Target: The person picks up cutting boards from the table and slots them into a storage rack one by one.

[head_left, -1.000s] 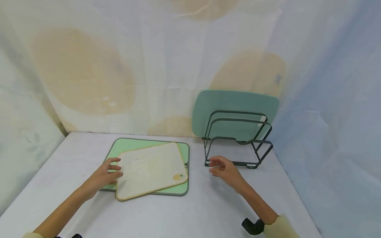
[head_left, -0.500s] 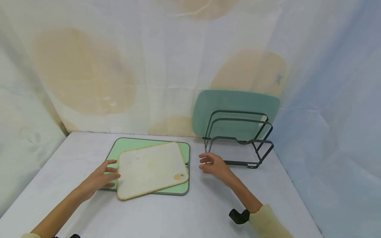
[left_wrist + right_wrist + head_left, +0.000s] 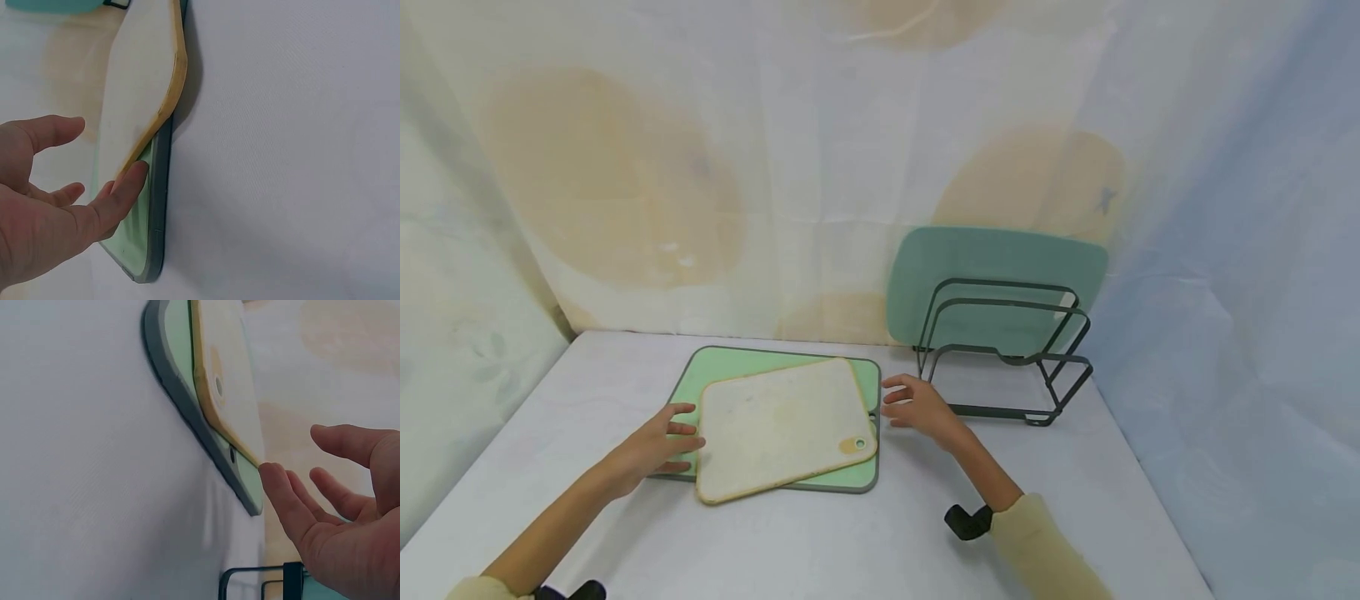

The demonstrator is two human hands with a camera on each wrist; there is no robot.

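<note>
Right hand (image 3: 920,406) nearer boards, white table (image 3: 925,533), draped backdrop (image 3: 775,167)

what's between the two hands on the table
The cream cutting board lying on the light green board, between left hand and right hand, in the head view.

pale draped cloth (image 3: 790,167) with tan blotches behind a white table (image 3: 865,542).

cream board (image 3: 782,429) atop green board (image 3: 790,392) — left hand (image 3: 651,446) at its left edge, right hand (image 3: 917,406) just right
</note>
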